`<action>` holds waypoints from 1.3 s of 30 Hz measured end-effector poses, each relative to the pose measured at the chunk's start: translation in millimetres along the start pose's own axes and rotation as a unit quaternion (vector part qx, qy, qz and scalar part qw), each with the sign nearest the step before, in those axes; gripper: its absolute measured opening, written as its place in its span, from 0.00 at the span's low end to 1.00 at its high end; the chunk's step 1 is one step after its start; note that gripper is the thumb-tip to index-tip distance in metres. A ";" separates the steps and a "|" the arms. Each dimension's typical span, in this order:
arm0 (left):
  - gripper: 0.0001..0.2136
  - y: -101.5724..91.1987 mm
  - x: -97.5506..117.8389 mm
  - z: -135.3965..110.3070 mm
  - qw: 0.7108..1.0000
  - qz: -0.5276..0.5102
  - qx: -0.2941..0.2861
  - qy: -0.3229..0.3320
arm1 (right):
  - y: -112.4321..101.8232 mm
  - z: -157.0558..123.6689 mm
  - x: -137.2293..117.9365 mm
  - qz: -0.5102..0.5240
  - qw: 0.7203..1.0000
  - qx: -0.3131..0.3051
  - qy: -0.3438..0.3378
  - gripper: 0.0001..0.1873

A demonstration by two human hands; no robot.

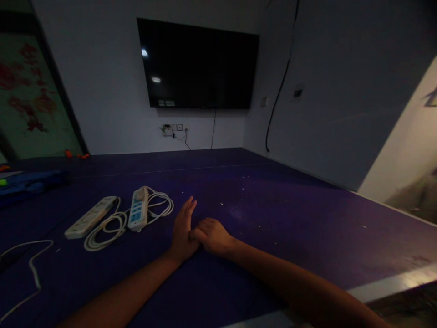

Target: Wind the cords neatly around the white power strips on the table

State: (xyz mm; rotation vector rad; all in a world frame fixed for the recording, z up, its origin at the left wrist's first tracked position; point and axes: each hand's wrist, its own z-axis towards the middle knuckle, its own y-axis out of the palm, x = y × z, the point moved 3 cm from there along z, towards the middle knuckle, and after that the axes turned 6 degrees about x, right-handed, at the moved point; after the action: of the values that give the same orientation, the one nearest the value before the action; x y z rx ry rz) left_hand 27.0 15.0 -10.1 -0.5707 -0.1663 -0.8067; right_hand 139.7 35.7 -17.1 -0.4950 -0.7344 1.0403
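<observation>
My left hand (pixel 183 231) is held upright over the purple surface, its fingers stretched out and pointing away from me. Its thumb is hidden behind my other hand. Pressed against the inner side of that palm is my right hand (pixel 215 237), with its fingers curled closed. Whether the right fingers grip the left thumb or some small thing, I cannot tell. To the left of both hands lies a white power strip (pixel 138 212) with blue sockets and a plug in its far end. Its white cable (pixel 164 205) is coiled beside it.
A second white power strip (pixel 90 218) with a coiled cable (pixel 102 234) lies farther left. A loose white cord (pixel 36 273) runs near the left edge. Small white specks dot the purple surface (pixel 273 205). A television (pixel 201 66) hangs on the far wall, and a black cable (pixel 282 86) hangs at right.
</observation>
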 end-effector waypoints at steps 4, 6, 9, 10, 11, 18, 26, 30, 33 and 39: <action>0.30 1.6 -0.3 0.3 1.000 -0.008 -0.013 -0.004 | 0.5 2.0 -0.9 -0.020 0.999 -0.026 0.030 0.07; 0.29 2.7 -1.5 0.2 1.000 -0.013 -0.016 -0.008 | -0.3 3.8 -1.4 -0.032 0.998 -0.038 0.038 0.07; 0.29 3.8 -2.8 0.0 1.000 -0.022 -0.016 -0.012 | -1.2 5.7 -1.7 -0.041 0.997 -0.052 0.042 0.06; 0.29 4.0 -3.0 0.0 1.000 -0.024 -0.016 -0.012 | -1.3 5.7 -1.6 -0.041 0.997 -0.052 0.041 0.06; 0.29 4.0 -3.1 -0.1 1.000 -0.024 -0.015 -0.010 | -1.2 5.5 -1.5 -0.040 0.997 -0.048 0.038 0.06; 0.27 1.4 -4.7 -1.0 0.999 -0.020 -0.014 0.020 | -11.6 2.6 -2.3 -0.036 0.991 0.126 -0.015 0.12; 0.22 6.0 -10.2 -1.7 0.998 -0.048 -0.018 0.046 | -36.3 2.9 -11.1 -0.041 0.963 0.265 -0.006 0.12; 0.14 8.2 -7.0 -3.8 0.996 -0.051 -0.050 0.054 | -36.7 5.1 -12.8 -0.048 0.966 0.255 -0.016 0.12; 0.14 5.9 -1.7 -5.5 0.994 -0.059 -0.055 0.075 | -35.0 6.6 -11.6 -0.052 0.970 0.239 -0.010 0.12; 0.16 1.7 4.3 -4.2 0.993 -0.040 -0.033 0.102 | -35.2 6.3 -10.8 -0.040 0.971 0.235 0.004 0.12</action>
State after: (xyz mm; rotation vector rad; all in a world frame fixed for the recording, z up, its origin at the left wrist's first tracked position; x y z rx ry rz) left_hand 31.0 11.0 -12.8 -0.5424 0.0252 -0.9466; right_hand 152.5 10.9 7.8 -0.0598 -0.4729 1.0920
